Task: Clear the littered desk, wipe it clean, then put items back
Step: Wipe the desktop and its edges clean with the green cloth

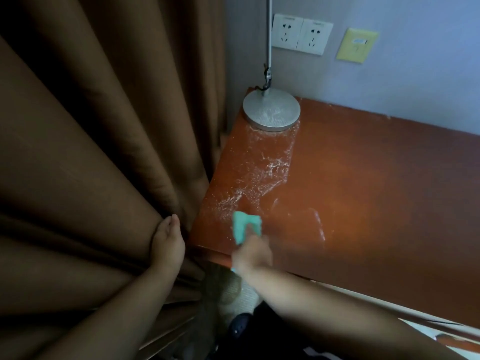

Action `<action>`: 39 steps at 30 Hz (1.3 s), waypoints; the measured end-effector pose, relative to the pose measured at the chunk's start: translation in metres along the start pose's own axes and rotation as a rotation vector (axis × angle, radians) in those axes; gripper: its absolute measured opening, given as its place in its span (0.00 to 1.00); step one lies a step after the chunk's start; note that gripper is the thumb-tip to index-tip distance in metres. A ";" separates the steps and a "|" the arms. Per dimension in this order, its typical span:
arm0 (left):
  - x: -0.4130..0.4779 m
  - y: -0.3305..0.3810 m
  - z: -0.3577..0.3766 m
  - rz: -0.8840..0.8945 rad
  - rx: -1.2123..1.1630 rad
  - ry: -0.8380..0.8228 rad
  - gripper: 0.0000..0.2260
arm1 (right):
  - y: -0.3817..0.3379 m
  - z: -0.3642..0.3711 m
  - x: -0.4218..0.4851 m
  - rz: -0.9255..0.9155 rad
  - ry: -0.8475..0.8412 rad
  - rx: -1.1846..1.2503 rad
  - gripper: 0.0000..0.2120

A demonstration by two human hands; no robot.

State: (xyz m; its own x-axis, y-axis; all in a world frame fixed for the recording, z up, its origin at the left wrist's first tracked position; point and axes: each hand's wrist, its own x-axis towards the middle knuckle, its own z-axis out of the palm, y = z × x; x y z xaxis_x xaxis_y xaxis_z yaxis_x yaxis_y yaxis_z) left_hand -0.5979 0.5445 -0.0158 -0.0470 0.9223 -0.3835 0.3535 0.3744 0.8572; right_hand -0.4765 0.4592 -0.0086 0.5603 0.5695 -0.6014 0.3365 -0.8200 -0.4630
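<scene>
A reddish-brown desk (376,193) fills the right half of the view. A band of white dust or foam (262,165) runs from the lamp base toward the near left corner. My right hand (252,254), blurred by motion, grips a teal cloth (245,226) and presses it on the desktop near that corner, at the end of the white streak. My left hand (167,245) rests flat against the brown curtain (91,165), just left of the desk's edge, fingers together and holding nothing.
A round silver lamp base (271,110) with its thin pole stands at the desk's far left corner. Two white wall sockets (301,35) and a yellow wall plate (357,45) sit above it. A mesh bin (223,284) stands below the desk's front edge.
</scene>
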 end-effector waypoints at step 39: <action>0.006 0.046 0.000 0.176 -0.241 0.147 0.19 | -0.040 -0.043 0.059 -0.277 0.058 0.393 0.21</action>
State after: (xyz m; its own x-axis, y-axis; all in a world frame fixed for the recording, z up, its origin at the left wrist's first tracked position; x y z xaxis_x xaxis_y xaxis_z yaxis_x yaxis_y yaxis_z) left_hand -0.5820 0.5673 0.0207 -0.1455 0.9722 -0.1837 0.1375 0.2037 0.9693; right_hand -0.4244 0.5234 0.0029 0.5351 0.7502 -0.3885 0.1735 -0.5476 -0.8185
